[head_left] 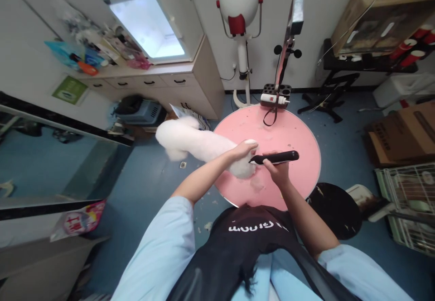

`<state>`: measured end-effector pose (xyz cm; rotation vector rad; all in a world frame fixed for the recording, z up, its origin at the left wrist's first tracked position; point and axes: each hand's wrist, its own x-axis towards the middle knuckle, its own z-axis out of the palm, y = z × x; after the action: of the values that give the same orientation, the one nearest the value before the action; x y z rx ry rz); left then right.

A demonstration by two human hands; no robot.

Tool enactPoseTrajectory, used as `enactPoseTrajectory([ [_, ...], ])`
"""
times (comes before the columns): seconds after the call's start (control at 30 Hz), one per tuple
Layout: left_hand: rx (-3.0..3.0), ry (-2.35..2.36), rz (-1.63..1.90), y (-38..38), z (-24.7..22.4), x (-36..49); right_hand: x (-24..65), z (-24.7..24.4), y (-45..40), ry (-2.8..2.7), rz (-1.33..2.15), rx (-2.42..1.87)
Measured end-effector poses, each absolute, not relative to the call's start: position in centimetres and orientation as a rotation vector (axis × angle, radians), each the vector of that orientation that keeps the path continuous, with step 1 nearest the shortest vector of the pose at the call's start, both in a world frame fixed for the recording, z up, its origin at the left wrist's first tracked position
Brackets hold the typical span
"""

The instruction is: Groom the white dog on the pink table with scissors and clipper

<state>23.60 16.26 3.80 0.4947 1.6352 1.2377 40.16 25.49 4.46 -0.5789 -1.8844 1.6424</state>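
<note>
A fluffy white dog (204, 143) stands with its rear end over the pink round grooming table (292, 129), its front end reaching past the table's left edge. My left hand (244, 150) is closed on the dog's rear end, with a white tuft, perhaps the tail, showing by the thumb. In my right hand (279, 172) lies a black hair clipper (280, 157), gripped along its body. The clipper's head points left and meets the fur at the dog's rear; exact contact is hard to make out. Loose bits of hair are scattered on the tabletop.
Behind the table rises a post (283, 56) with a hanging loop and a holder carrying a white bottle (273, 98). A white stand dryer (239, 2) is at the wall. To the right are a black round stool (335, 210), cardboard boxes (404, 133) and a wire cage (411, 201).
</note>
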Motion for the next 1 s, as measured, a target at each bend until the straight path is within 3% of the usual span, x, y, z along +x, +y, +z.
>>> enactPoseTrajectory([
  [0.43,0.64,1.651,1.306,16.8,4.1,24.6,40.5,2.7,25.3,-1.891,1.592,-0.499],
  [1.0,0.413,1.561,1.545,15.0,4.8,25.6,42.5,-3.4,24.1,-2.186,1.818,-0.383],
])
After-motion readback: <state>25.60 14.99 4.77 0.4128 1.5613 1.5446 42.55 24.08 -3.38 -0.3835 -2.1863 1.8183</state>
